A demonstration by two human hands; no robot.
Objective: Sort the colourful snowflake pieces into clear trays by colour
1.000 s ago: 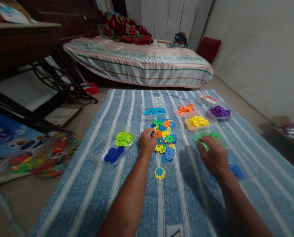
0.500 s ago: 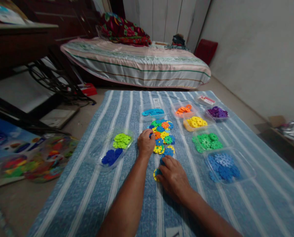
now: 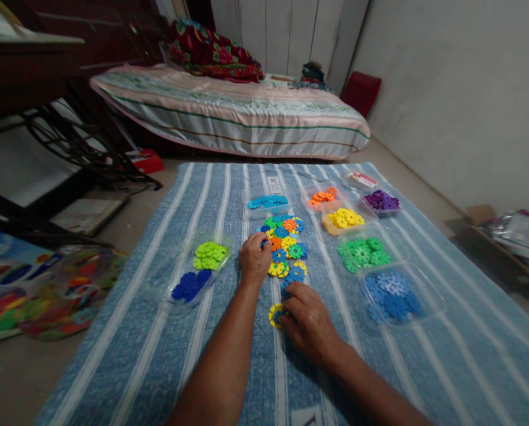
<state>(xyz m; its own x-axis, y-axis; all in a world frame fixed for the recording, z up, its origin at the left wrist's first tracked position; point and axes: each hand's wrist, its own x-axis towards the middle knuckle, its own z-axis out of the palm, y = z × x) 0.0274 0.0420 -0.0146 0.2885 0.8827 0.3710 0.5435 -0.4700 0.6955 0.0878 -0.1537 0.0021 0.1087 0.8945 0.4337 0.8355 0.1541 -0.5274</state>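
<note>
A pile of mixed coloured snowflake discs (image 3: 286, 245) lies in the middle of a blue striped cloth (image 3: 229, 195). My left hand (image 3: 254, 259) rests at the pile's left edge, its curled fingers closed on a dark blue disc. My right hand (image 3: 306, 322) is nearer to me, with its fingertips gripping a yellow-and-blue disc (image 3: 273, 315) that lies alone on the cloth. Clear trays hold sorted discs: lime and dark blue (image 3: 193, 275) on the left, green (image 3: 364, 253) and blue (image 3: 393, 293) on the right.
Farther trays hold light blue (image 3: 268, 202), orange (image 3: 322, 196), yellow (image 3: 342, 220) and purple (image 3: 380, 201) discs. A bed (image 3: 229, 112) stands behind the cloth. A bag of toys (image 3: 69, 290) lies on the floor at left, and a dark table frame (image 3: 34, 118) stands behind it.
My right hand left the green tray on the right and came to the lone yellow-and-blue disc near me. My left hand stayed at the pile. The view shifted slightly.
</note>
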